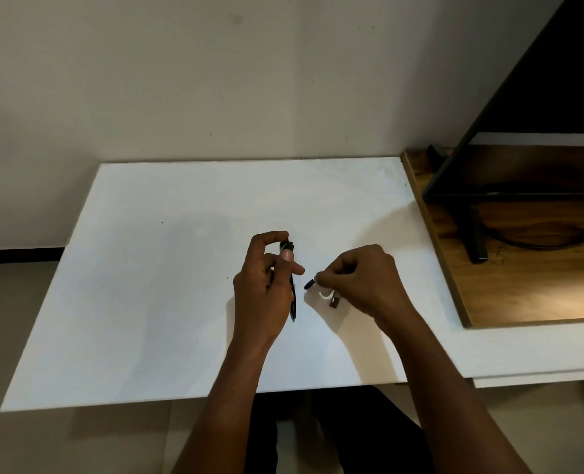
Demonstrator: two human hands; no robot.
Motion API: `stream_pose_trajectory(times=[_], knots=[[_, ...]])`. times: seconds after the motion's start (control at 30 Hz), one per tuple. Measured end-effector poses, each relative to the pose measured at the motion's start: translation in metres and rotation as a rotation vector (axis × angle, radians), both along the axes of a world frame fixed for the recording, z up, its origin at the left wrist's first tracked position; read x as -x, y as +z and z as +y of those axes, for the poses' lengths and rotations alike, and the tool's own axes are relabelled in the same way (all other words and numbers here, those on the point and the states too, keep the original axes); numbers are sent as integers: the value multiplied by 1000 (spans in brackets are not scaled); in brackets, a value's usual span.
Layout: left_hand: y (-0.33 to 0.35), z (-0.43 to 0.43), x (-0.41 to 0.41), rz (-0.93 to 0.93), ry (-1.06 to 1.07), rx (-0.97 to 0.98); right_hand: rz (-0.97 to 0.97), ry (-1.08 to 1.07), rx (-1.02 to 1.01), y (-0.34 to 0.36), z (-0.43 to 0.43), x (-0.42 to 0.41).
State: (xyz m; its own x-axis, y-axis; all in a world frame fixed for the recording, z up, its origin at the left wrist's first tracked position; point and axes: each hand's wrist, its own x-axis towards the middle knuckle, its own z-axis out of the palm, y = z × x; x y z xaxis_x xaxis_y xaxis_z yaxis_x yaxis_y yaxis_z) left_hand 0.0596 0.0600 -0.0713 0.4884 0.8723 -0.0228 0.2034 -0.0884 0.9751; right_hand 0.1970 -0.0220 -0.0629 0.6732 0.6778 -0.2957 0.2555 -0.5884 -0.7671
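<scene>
At desk [164,268] centre: left hand [266,289], fingers curled round a black pen [293,302], tip toward 6 o'clock, above the white surface. Near it at 3 o'clock, apart: right hand [365,282], fingertips pinching a small black part [309,284] pointing toward 8 o'clock. Small dark piece [334,301] just below that hand; whether held, cannot tell. Wooden board [523,295] with black stand [477,244] at 2 o'clock.

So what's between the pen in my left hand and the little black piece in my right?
Nothing: the head view shows only bare white tabletop between the pen and the black piece.
</scene>
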Motion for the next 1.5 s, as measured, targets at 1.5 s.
stream_pose_trajectory(times=[1.5], knots=[[-5,-5,-3,44,-91,-37,644,-126,-413,-1,0,2]])
